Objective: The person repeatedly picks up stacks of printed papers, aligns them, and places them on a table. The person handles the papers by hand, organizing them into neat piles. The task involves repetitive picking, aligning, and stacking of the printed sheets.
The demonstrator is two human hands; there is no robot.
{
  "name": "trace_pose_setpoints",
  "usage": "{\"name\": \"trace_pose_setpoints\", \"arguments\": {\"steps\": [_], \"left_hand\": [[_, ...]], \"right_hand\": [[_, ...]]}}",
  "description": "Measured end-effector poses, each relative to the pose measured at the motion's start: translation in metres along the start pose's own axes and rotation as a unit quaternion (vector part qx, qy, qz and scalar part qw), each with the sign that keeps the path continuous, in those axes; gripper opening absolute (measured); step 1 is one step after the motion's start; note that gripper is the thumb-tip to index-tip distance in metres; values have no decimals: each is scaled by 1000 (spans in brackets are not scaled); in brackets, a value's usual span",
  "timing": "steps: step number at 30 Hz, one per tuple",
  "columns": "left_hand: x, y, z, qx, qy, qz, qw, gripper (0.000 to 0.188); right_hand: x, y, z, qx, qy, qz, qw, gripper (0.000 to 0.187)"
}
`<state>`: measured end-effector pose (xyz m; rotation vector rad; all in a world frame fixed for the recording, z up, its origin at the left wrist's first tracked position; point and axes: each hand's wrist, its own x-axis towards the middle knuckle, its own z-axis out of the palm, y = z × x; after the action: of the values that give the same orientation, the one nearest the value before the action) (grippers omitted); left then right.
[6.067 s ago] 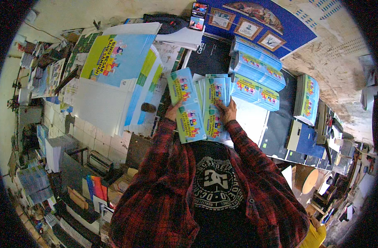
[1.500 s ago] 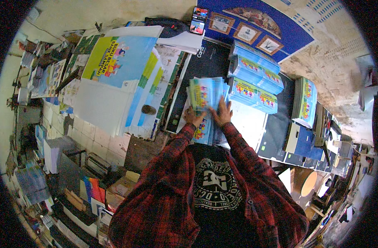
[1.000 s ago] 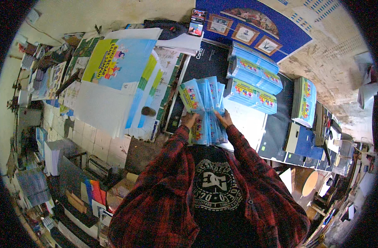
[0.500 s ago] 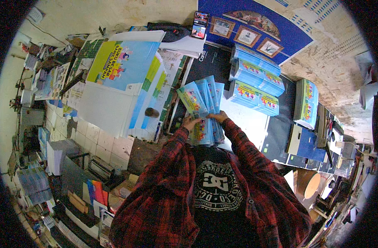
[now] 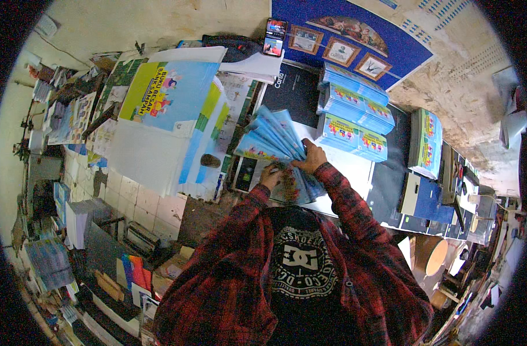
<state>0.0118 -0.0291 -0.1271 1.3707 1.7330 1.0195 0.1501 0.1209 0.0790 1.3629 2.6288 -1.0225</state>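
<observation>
A fan of blue printed sheets [image 5: 273, 135] spreads out in front of my chest, its far ends splayed to the left and smeared by motion. My right hand [image 5: 312, 158] grips the fan along its right side, thumb across the top. My left hand [image 5: 270, 175] is at the fan's lower left edge with its fingers curled; blur and shade hide exactly what they hold there. The sheets' lower part hangs near my shirt front. Beneath them lies a white board [image 5: 350, 167] on the dark tabletop.
Stacks of blue and green printed booklets [image 5: 356, 108] stand beyond my right hand, with another stack [image 5: 427, 144] farther right. Large printed sheets [image 5: 171, 95] pile up at left, bearing a brown lump [image 5: 210, 160]. A phone [image 5: 274, 37] leans at the back.
The sheets have fanned wider and swung to the left, showing more plain blue. My right hand has moved slightly up and turned over them; my left hand has shifted a little right and down.
</observation>
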Motion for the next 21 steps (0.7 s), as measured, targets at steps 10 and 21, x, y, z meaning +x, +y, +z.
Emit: {"name": "trace_pose_setpoints", "arguments": {"steps": [10, 21], "left_hand": [[-12, 78, 4, -73, -321, 18, 944, 50], [37, 178, -93, 462, -146, 169, 858, 123]], "right_hand": [[-28, 8, 17, -230, -49, -69, 969, 88], [-36, 5, 17, -223, -32, -86, 970, 85]]}}
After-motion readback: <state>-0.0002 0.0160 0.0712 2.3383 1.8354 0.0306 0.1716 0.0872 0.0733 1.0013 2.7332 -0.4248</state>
